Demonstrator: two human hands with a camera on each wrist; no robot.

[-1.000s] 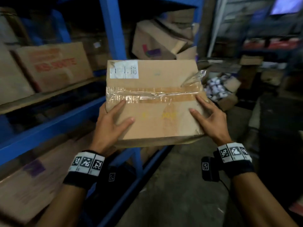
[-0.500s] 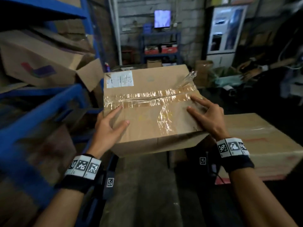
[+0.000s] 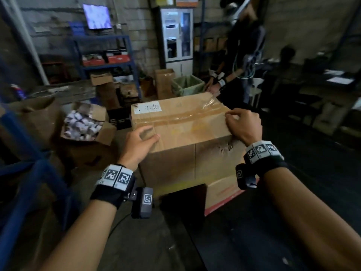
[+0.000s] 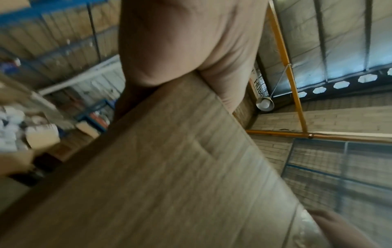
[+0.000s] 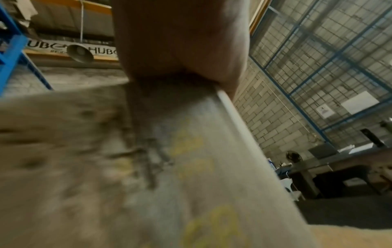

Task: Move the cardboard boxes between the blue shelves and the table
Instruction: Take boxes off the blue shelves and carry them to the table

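Note:
A taped cardboard box with a white label sits straight ahead, over a lower box with a red stripe; I cannot tell whether it rests on it. My left hand holds its near left top corner, thumb on top. My right hand grips the right top edge with curled fingers. In the left wrist view the palm presses the box's edge. In the right wrist view the hand sits on the box's blurred side. The blue shelves' frame is at my left.
An open carton of white rolls stands on the left. Behind the box are more cartons and a green-lined bin. Another person works at the back. A dark table with papers is on the far right.
I have turned right, away from the blue shelves, carrying the box. It has come down over the red-striped box, and my fingers have curled at its top edges.

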